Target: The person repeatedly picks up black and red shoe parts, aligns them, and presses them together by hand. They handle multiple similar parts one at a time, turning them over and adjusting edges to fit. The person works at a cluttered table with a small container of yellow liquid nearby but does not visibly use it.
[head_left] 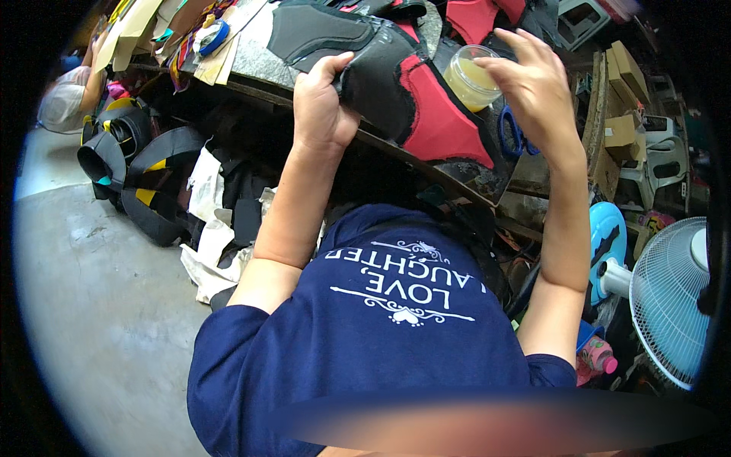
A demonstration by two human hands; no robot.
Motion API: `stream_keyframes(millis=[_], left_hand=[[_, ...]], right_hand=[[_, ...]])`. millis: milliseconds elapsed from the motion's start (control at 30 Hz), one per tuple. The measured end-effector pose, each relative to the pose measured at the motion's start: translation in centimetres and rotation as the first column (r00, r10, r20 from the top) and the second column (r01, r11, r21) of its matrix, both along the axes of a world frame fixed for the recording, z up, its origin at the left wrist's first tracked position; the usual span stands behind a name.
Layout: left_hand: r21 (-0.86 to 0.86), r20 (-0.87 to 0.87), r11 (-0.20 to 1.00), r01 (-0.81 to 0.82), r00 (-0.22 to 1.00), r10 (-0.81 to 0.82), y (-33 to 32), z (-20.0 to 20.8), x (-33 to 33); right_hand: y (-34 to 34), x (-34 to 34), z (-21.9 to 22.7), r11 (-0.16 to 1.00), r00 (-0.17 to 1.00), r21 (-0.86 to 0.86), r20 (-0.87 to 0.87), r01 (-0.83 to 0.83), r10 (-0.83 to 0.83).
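My left hand [326, 107] grips the near-left edge of a black and red piece [381, 84] that looks like a shoe upper, its thumb lying on top. The red panel [445, 122] of this piece spreads toward the bench edge. Over on the right, my right hand [533, 87] hovers with fingers apart at the rim of a clear jar [472, 87] of pale yellow paste. Its lower fingertips reach over the jar's mouth; whether they touch the paste I cannot tell. Blue-handled scissors [509, 131] lie just below this hand.
More black cut pieces [316, 34] and a red one [470, 19] cover the bench. Blue tape [215, 38] and card scraps stand at its left. Black straps [156, 179] and white cloth [209, 259] lie below. A fan [670, 297] stands right; another person's arm [93, 72] shows far left.
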State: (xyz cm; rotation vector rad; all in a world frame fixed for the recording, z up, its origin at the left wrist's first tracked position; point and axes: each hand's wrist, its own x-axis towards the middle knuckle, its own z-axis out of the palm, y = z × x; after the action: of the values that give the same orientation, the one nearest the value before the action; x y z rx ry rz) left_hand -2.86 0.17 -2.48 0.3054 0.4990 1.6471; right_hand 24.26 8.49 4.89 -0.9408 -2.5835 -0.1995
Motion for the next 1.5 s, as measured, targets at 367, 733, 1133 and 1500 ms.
stream_keyframes(millis=[367, 733, 1133, 1500], left_hand=[[0.062, 0.167, 0.997, 0.053, 0.984, -0.063, -0.5, -0.3, -0.4], [0.030, 0.074, 0.999, 0.023, 0.997, -0.026, -0.9, 2.0, 2.9], [0.000, -0.176, 0.962, -0.271, 0.947, 0.267, -0.8, 3.1, 3.5], [0.098, -0.326, 0.969, -0.225, 0.913, 0.245, 0.0, 3.3, 2.3]], right_hand=[[-2.0, 2.0, 1.6, 0.995, 0.994, 0.063, -0.092, 0.072, -0.066], [-7.1, -4.2, -0.6, 0.999, 0.995, 0.047, -0.101, -0.015, 0.020], [-7.8, -4.4, -1.7, 0.985, 0.994, 0.146, -0.033, -0.095, 0.100], [1.7, 0.0, -0.5, 0.996, 0.977, 0.016, 0.192, 0.092, -0.093]])
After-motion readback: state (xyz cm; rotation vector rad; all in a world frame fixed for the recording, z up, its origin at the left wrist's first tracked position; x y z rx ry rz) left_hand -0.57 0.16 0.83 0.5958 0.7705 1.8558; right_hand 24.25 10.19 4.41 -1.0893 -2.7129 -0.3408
